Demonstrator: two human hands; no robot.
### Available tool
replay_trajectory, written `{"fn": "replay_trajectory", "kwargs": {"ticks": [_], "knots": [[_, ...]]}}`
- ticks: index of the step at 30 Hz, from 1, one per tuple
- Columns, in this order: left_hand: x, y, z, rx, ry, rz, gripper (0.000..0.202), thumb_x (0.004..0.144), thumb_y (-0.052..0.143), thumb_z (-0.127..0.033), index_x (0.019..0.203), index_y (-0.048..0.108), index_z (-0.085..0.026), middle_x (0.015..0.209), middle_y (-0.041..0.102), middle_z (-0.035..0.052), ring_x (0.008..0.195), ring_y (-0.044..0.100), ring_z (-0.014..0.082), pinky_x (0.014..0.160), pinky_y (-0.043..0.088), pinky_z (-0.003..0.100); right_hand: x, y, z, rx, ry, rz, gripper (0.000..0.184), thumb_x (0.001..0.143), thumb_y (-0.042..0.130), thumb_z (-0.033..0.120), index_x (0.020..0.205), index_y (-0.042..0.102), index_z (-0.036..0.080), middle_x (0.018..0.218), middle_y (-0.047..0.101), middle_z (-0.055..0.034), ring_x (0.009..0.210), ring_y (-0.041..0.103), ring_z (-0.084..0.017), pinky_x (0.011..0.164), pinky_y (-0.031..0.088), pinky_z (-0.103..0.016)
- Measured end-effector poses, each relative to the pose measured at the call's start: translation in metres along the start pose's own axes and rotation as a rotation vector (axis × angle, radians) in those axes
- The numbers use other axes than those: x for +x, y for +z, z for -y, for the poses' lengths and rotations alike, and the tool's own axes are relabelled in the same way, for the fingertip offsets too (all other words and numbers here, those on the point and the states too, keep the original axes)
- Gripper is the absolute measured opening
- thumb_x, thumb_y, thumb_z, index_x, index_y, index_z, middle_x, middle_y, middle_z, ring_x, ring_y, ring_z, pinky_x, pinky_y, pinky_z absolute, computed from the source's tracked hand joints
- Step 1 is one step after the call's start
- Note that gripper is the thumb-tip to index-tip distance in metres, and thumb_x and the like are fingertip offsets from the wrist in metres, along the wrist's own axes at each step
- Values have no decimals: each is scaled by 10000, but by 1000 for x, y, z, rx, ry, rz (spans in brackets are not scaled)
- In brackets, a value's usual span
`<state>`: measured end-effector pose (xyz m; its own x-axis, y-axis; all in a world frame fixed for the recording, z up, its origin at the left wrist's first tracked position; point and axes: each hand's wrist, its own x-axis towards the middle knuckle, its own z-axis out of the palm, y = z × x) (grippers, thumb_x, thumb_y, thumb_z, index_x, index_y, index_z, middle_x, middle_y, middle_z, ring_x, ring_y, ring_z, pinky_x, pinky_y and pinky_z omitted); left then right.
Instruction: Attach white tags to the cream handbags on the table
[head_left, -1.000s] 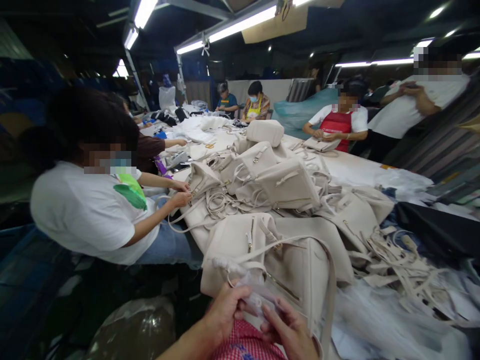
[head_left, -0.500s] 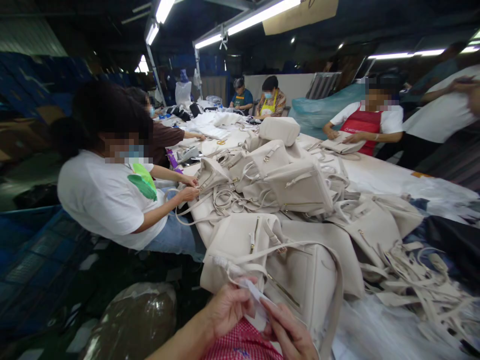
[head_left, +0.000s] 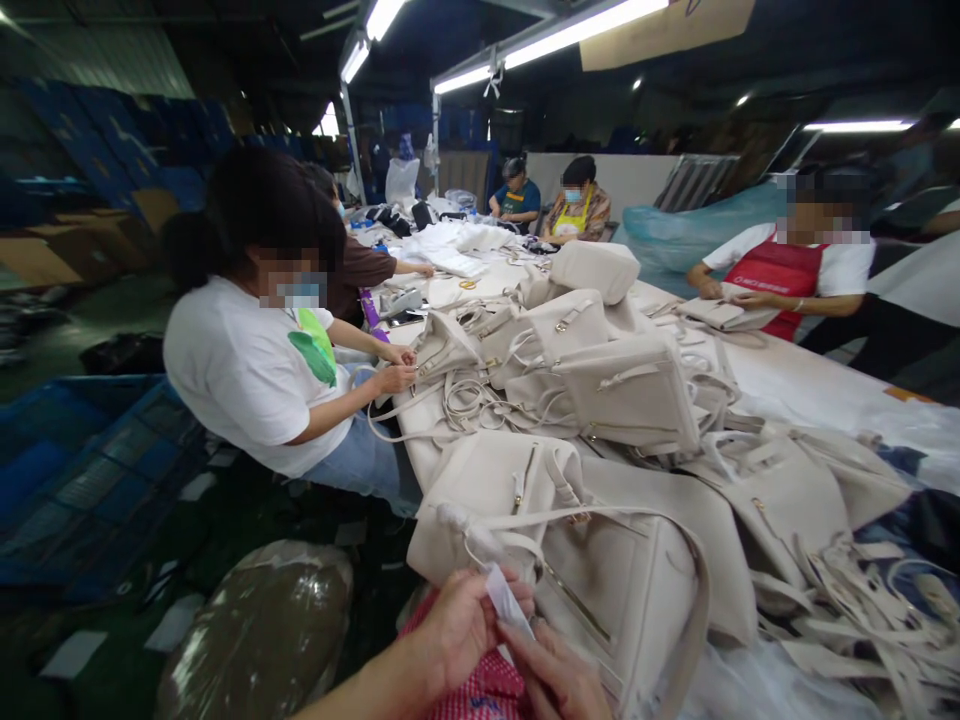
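Note:
Low in the head view, my left hand (head_left: 461,622) is closed round a thin white strip (head_left: 508,598), perhaps paper or film. From the right, my right hand (head_left: 559,672) pinches the strip's lower part. Just beyond my fingers lies a cream handbag (head_left: 622,580) with a gold zip and a long strap. One of its handles, partly wrapped in clear white film (head_left: 480,540), is close to my left fingertips. Whether the strip joins this wrapping I cannot tell. Red checked cloth (head_left: 487,685) shows below my hands.
More cream bags (head_left: 622,390) are heaped across the table, with loose straps (head_left: 892,620) at right. A co-worker in a white shirt (head_left: 236,385) handles a bag at left. Another in a red apron (head_left: 784,275) holds one. A plastic-wrapped bundle (head_left: 259,640) stands on the floor.
The camera has turned a little left, so the scene sits further right. Between my hands the white strip now looks narrower and straighter; both hands still hold it.

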<state>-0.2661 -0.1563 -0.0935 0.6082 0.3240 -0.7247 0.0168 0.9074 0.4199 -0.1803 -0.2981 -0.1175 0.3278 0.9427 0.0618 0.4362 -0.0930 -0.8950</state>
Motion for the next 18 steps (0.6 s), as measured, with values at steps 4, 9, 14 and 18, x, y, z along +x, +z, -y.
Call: {"fn": "replay_trajectory", "kwargs": {"ticks": [4, 9, 14, 18], "knots": [[-12, -8, -1, -39, 47, 199, 359, 639, 656, -230, 970, 644, -92, 955, 727, 137, 948, 681, 231, 892, 501, 305, 3, 7, 2, 58, 32, -12, 398, 913, 532, 251, 1268, 624, 404, 1100, 756, -76, 1005, 707, -271, 883, 563, -348], [-9, -17, 3, 143, 204, 156, 438, 591, 762, -359, 920, 557, -155, 887, 709, 97, 864, 678, 253, 802, 517, 345, 4, 10, 15, 104, 82, 85, 373, 890, 591, 319, 1252, 634, 394, 1259, 701, -60, 1207, 610, -313, 1020, 488, -419], [0, -35, -7, 362, 298, 158, 323, 689, 664, -300, 951, 505, -198, 765, 652, 13, 708, 631, 192, 668, 470, 282, 15, 3, 29, 145, 279, -68, 325, 857, 599, 506, 1045, 768, 303, 1121, 732, -92, 972, 679, -299, 764, 562, -350], [-10, -49, -21, 565, 388, 150, 297, 722, 654, -197, 994, 537, -218, 778, 636, -13, 703, 594, 159, 634, 402, 232, 49, 11, 37, 174, 373, -216, 382, 739, 689, 560, 896, 763, 220, 777, 719, -62, 658, 619, -230, 637, 489, -336]]}}
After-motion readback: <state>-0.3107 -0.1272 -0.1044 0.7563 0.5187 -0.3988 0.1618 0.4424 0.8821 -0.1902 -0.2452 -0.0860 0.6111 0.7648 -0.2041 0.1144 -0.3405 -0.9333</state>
